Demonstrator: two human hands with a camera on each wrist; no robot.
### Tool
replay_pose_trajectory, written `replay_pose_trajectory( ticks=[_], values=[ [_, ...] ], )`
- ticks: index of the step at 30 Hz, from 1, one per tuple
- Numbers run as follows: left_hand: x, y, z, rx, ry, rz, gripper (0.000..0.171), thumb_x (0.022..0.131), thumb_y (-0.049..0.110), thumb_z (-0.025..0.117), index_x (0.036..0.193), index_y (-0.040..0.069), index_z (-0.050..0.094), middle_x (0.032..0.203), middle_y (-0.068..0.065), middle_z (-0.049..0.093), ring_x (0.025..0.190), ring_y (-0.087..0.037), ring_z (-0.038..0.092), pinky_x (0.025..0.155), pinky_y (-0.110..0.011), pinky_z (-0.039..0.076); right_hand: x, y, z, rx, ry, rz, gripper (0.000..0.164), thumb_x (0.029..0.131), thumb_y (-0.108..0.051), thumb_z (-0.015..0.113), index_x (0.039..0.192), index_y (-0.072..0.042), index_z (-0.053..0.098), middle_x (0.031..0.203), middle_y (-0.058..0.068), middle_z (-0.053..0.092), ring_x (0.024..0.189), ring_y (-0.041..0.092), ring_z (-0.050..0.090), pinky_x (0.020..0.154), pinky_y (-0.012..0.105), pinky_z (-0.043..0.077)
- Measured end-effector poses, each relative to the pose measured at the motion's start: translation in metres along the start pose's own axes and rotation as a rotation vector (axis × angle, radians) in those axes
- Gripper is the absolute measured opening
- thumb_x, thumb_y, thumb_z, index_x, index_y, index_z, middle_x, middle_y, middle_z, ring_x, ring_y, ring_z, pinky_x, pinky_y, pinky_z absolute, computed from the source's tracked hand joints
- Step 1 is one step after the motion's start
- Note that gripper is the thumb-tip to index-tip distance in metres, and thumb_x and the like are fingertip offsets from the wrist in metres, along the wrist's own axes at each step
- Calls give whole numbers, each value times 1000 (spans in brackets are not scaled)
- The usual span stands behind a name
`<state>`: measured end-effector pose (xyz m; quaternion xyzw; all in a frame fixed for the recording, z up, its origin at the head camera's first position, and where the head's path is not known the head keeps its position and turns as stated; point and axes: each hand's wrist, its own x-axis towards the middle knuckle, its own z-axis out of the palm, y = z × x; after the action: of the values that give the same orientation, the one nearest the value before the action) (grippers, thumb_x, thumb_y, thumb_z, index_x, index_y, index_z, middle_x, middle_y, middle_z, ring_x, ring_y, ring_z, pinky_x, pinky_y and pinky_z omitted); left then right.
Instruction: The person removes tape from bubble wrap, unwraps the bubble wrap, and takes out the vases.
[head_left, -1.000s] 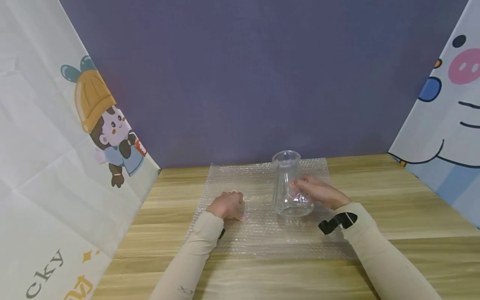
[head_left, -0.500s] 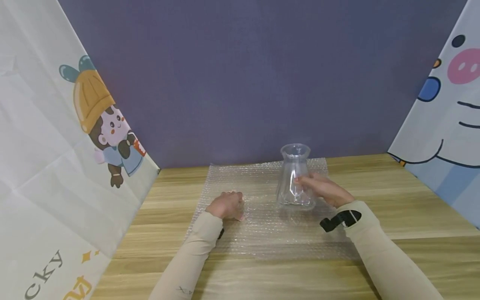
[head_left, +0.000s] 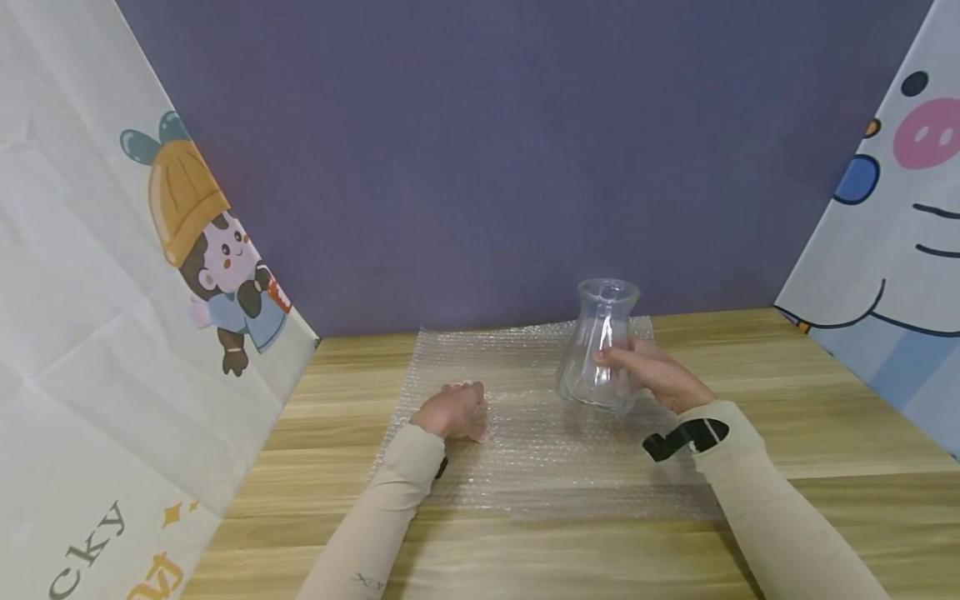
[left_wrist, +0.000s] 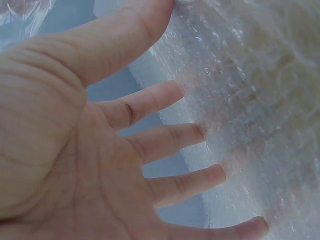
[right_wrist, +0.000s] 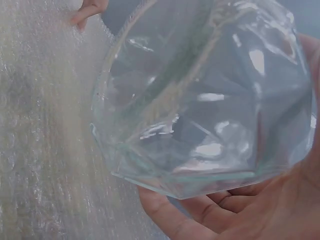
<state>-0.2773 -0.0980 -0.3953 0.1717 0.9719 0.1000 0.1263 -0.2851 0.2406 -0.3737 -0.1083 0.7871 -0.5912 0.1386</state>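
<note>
A clear faceted glass vase (head_left: 588,375) with a narrow neck and flared rim leans slightly to the right over the far right part of a bubble wrap sheet (head_left: 517,467). My right hand (head_left: 660,377) grips its side, the thumb across the near face; in the right wrist view, curled fingers (right_wrist: 165,210) show behind the vase (right_wrist: 200,100). Its base appears raised off the sheet. On the sheet's left part rests my left hand (head_left: 452,412), with fingers spread and fairly straight. Their tips touch the bubble wrap (left_wrist: 270,100) in the left wrist view.
Under the sheet lies a wood-grain tabletop (head_left: 750,375). A plain purple-blue panel (head_left: 487,167) stands behind it. White cartoon-printed sheets flank the table, one on the left (head_left: 75,333) and one on the right (head_left: 862,275).
My right hand has lifted the vase a little and moved it right and away from me. The vase has gone from leaning left to leaning slightly right. My left hand has stayed put.
</note>
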Motion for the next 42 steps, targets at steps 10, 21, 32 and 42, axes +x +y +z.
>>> replay_pose_trajectory(
  ticks=[10, 21, 32, 42],
  values=[
    [0, 0, 1, -28, -4, -26, 60, 80, 30, 87, 129, 10, 58, 138, -15, 64, 135, -43, 52, 114, -51, 44, 1, -2, -3, 21, 42, -57, 63, 96, -26, 61, 146, 3, 38, 131, 18, 56, 109, 21, 60, 86, 40, 57],
    [0, 1, 1, -19, 4, -30, 66, 78, 30, 88, 131, 7, 57, 140, -18, 63, 137, -45, 50, 115, -54, 43, 1, -4, -5, 54, 86, -69, 26, 93, -22, 68, 110, -9, 53, 104, -2, 63, 97, 15, 64, 84, 40, 58],
    [0, 0, 0, -40, 0, -45, 71, 78, 30, 88, 136, 6, 55, 143, -18, 61, 140, -47, 47, 115, -57, 42, 1, -7, -4, 64, 139, -56, 30, 92, -22, 74, 107, -13, 50, 103, -1, 56, 95, 13, 61, 84, 37, 60],
    [-1, 2, -1, -31, -5, -41, 72, 79, 31, 88, 138, 6, 55, 146, -18, 58, 142, -46, 45, 117, -57, 40, 0, -9, -4, 76, 177, -27, 55, 93, -21, 72, 133, -5, 39, 123, 6, 46, 110, 15, 55, 92, 31, 58]
  ],
)
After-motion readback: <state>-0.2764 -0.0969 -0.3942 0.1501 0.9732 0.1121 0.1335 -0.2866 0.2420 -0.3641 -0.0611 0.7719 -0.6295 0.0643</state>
